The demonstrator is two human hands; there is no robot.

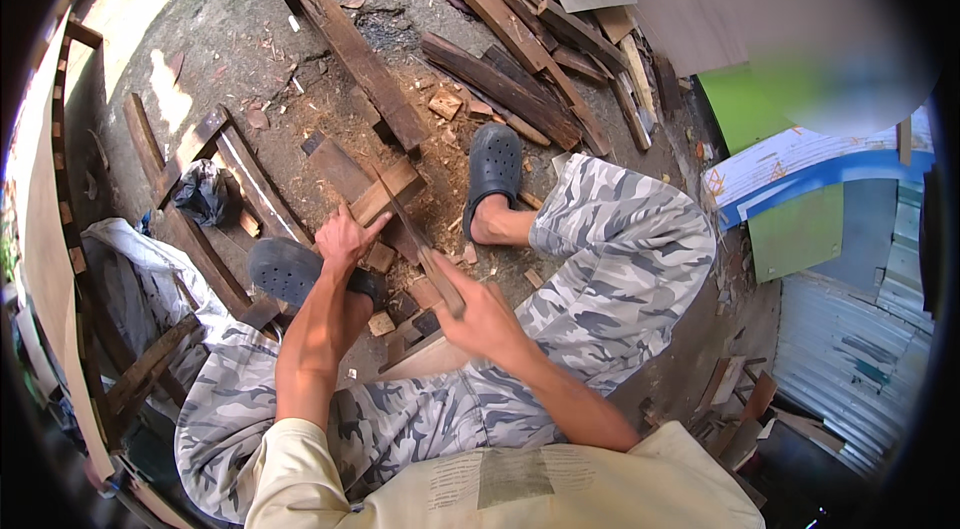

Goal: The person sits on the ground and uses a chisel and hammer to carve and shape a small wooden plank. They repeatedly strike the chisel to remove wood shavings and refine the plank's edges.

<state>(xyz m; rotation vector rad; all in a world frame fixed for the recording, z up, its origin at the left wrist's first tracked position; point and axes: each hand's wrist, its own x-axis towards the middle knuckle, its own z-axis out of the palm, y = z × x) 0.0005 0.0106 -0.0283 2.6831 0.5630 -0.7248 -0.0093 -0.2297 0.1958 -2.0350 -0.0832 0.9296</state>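
Nearest us is our cream shirt (pixel 640 489). Our right hand (pixel 485 319) is closed round the handle of a long blade (pixel 401 210), which slants forward-left, tip away from us, across a wood block (pixel 405 178). Our left hand (pixel 345 237) grips that block's near-left end; the block's long axis runs forward-right.

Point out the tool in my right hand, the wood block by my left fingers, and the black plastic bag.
Tool (pixel 441 282): head view, on its wooden handle.
Wood block (pixel 374 200): head view, on its light-brown face.
Black plastic bag (pixel 200 193): head view, on its crumpled middle.
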